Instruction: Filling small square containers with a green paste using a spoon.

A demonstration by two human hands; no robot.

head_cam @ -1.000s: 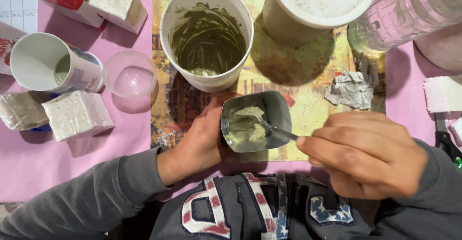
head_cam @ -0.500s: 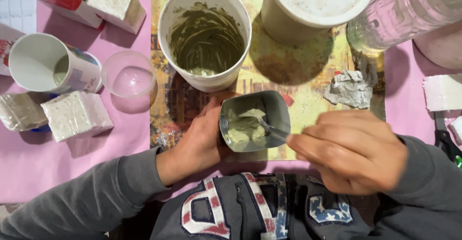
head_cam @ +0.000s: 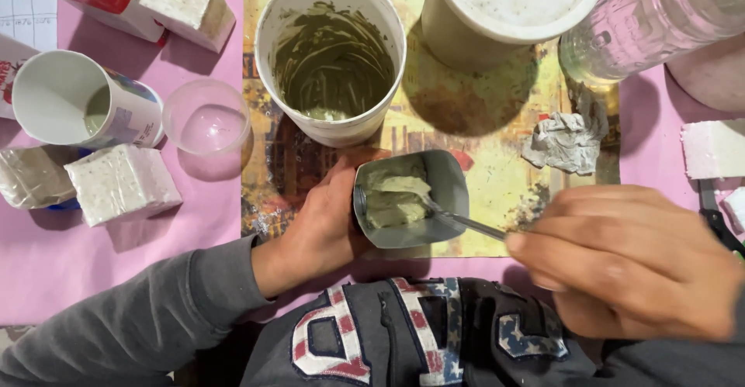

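Observation:
My left hand (head_cam: 322,220) grips the left side of a small rounded-square metal cup (head_cam: 446,189) that holds pale green paste (head_cam: 392,197). In my right hand (head_cam: 621,259) is a thin metal spoon (head_cam: 466,221) whose tip sits in the paste. Just behind the cup stands a large white bucket (head_cam: 332,55) smeared inside with darker green paste. Both cup and bucket rest on a printed yellowish mat (head_cam: 497,154).
A second white tub (head_cam: 508,11) and a clear plastic bottle (head_cam: 660,19) stand at the back right. A crumpled paper (head_cam: 566,143) lies on the mat. Left on the pink tablecloth (head_cam: 46,255): a tipped white cup (head_cam: 77,108), a clear small cup (head_cam: 206,119), white blocks (head_cam: 120,184).
My right hand has shifted right and slightly down, drawing the spoon handle out to the right while its tip stays in the paste. The left hand and metal cup stay where they were.

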